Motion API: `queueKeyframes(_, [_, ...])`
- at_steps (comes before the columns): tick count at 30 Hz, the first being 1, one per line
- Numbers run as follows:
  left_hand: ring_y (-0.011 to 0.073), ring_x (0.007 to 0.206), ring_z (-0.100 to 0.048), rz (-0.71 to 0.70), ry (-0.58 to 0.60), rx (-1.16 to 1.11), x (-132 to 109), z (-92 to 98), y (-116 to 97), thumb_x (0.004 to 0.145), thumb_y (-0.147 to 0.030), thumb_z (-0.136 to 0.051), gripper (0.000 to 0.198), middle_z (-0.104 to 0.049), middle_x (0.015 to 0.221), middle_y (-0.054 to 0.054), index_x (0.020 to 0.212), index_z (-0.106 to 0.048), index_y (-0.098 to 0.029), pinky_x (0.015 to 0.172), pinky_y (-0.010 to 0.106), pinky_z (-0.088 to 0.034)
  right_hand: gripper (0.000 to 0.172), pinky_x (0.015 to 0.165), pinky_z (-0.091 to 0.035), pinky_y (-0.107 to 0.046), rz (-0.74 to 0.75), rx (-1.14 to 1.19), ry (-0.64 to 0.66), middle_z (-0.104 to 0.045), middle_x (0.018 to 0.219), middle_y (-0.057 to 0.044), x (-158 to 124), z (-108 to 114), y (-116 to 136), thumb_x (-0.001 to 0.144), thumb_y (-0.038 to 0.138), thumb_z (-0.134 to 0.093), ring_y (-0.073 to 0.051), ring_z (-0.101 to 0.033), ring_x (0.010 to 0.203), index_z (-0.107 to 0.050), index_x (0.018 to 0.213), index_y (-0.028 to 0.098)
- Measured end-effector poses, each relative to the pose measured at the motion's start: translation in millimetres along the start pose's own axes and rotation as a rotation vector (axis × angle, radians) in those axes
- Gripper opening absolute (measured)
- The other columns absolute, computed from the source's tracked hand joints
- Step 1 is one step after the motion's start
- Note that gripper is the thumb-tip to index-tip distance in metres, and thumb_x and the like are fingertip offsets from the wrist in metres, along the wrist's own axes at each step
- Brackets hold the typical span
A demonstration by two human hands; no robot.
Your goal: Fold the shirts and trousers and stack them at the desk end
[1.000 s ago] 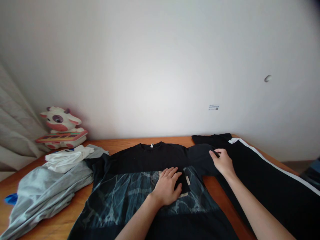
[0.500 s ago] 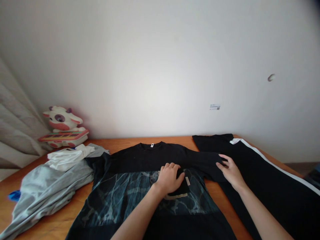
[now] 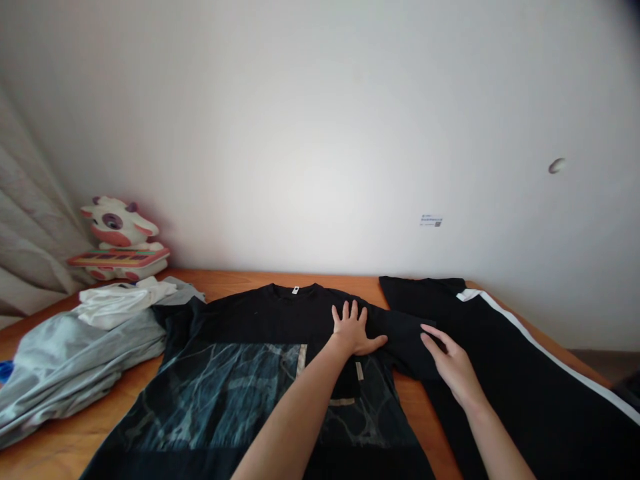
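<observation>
A black T-shirt (image 3: pixel 240 393) with a dark blue-green patterned band, a chest pocket and a white neck label lies spread out, front up. My left hand (image 3: pixel 351 329) presses flat on its upper chest near the shoulder, fingers spread. At the end of the sleeve on the right, my right hand (image 3: pixel 453 360) has thumb and forefinger drawn close together on the cloth near the hem. The lower part of the shirt runs out of view, and my left forearm covers some of the band and pocket.
Black clothing with a white stripe (image 3: pixel 530 373) lies at the right, beneath the sleeve's end. To the left are grey clothing (image 3: pixel 95 353) and white cloth (image 3: pixel 125 303) in a pile. A toy cow keyboard (image 3: pixel 120 240) stands behind, near the wall (image 3: pixel 300 133), on the wooden surface (image 3: pixel 230 283).
My left hand has moved from the pocket up to the shoulder area and spread its fingers. My right thumb and forefinger have come closer together at the sleeve. The view has shifted slightly.
</observation>
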State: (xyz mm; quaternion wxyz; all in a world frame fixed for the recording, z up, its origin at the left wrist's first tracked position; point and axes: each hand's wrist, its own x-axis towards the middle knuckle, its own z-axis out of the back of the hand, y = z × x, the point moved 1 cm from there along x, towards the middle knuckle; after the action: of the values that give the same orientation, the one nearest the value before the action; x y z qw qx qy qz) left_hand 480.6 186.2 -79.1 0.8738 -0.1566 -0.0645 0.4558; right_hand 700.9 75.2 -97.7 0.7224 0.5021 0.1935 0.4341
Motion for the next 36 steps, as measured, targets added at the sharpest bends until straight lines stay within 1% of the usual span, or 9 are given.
queueKeyframes(3, [0.0479, 0.156, -0.005, 0.012, 0.007, 0.018, -3, 1.9, -10, 0.086, -0.079, -0.041, 0.101, -0.013, 0.17, 0.024, 0.16, -0.029, -0.012, 0.118, 0.076, -0.001, 0.06, 0.114, -0.04, -0.046, 0.043, -0.062, 0.05, -0.068, 0.137, -0.009, -4, -3, 5, 0.079, 0.06, -0.06, -0.031, -0.057, 0.133, -0.068, 0.127, 0.025])
queueKeyframes(8, [0.04, 0.133, -0.053, -0.141, -0.098, 0.052, -30, 14.1, -29, 0.097, -0.056, -0.038, 0.062, -0.061, 0.137, 0.023, 0.13, -0.066, -0.011, 0.113, 0.056, -0.039, 0.041, 0.11, -0.045, -0.046, 0.056, -0.062, 0.008, -0.074, 0.123, -0.007, 0, 0, 2, 0.079, 0.043, -0.055, -0.03, -0.065, 0.122, -0.074, 0.111, 0.026])
queueKeyframes(10, [0.0388, 0.127, -0.057, -0.159, -0.108, 0.038, -45, 13.8, -30, 0.093, -0.061, -0.045, 0.061, -0.065, 0.132, 0.02, 0.127, -0.068, -0.016, 0.108, 0.055, -0.044, 0.036, 0.11, -0.045, -0.047, -0.019, -0.002, -0.056, -0.075, 0.119, -0.009, 2, 0, -2, 0.077, 0.041, -0.058, -0.032, -0.064, 0.122, -0.075, 0.104, 0.025])
queueKeyframes(13, [0.0434, 0.146, -0.038, -0.131, -0.089, -0.009, -61, 6.2, -26, 0.083, -0.077, -0.051, 0.086, -0.045, 0.157, 0.02, 0.145, -0.055, -0.018, 0.119, 0.065, -0.028, 0.05, 0.102, -0.053, -0.044, -0.124, 0.111, -0.106, -0.076, 0.115, -0.013, 1, -1, -3, 0.076, 0.048, -0.064, -0.033, -0.067, 0.118, -0.069, 0.118, 0.022])
queueKeyframes(17, [0.043, 0.156, -0.016, -0.059, -0.029, -0.085, -64, -0.7, -26, 0.084, -0.085, -0.041, 0.099, -0.024, 0.169, 0.018, 0.156, -0.041, -0.018, 0.123, 0.07, -0.006, 0.07, 0.097, -0.056, -0.039, -0.17, 0.287, 0.0, -0.073, 0.125, -0.011, -8, -2, 6, 0.07, 0.057, -0.076, -0.031, -0.068, 0.119, -0.061, 0.132, 0.026])
queueKeyframes(21, [0.0347, 0.15, -0.036, -0.171, -0.056, -0.171, -67, 15.3, -23, 0.098, -0.063, -0.043, 0.07, -0.043, 0.16, 0.019, 0.145, -0.054, -0.012, 0.124, 0.053, -0.027, 0.054, 0.112, -0.044, -0.044, -0.013, 0.081, 0.163, -0.072, 0.129, -0.008, -13, 2, 11, 0.07, 0.055, -0.074, -0.033, -0.06, 0.13, -0.073, 0.115, 0.025])
queueKeyframes(25, [0.0275, 0.133, -0.057, -0.329, -0.107, -0.104, -94, 44.4, 5, 0.093, -0.042, -0.06, 0.043, -0.061, 0.144, 0.013, 0.128, -0.066, -0.018, 0.115, 0.041, -0.043, 0.049, 0.11, -0.045, -0.043, 0.003, -0.037, 0.124, -0.071, 0.13, -0.011, -8, 2, 4, 0.081, 0.042, -0.057, -0.031, -0.061, 0.129, -0.07, 0.124, 0.022])
queueKeyframes(29, [0.0275, 0.133, -0.057, -0.26, -0.174, -0.056, -125, 55.6, 42, 0.095, -0.042, -0.06, 0.039, -0.063, 0.142, 0.011, 0.127, -0.066, -0.021, 0.116, 0.046, -0.04, 0.052, 0.105, -0.048, -0.044, -0.002, -0.187, 0.041, -0.068, 0.133, -0.013, -7, -5, 1, 0.085, 0.03, -0.045, -0.031, -0.063, 0.124, -0.065, 0.131, 0.021])
queueKeyframes(36, [0.0328, 0.142, -0.048, -0.149, -0.212, -0.221, -139, 31.5, 67, 0.092, -0.043, -0.064, 0.045, -0.06, 0.148, 0.011, 0.131, -0.066, -0.022, 0.124, 0.058, -0.024, 0.05, 0.089, -0.055, -0.04, 0.004, -0.386, -0.055, -0.073, 0.12, -0.015, -13, -7, 12, 0.09, 0.028, -0.042, -0.031, -0.072, 0.104, -0.06, 0.136, 0.019])
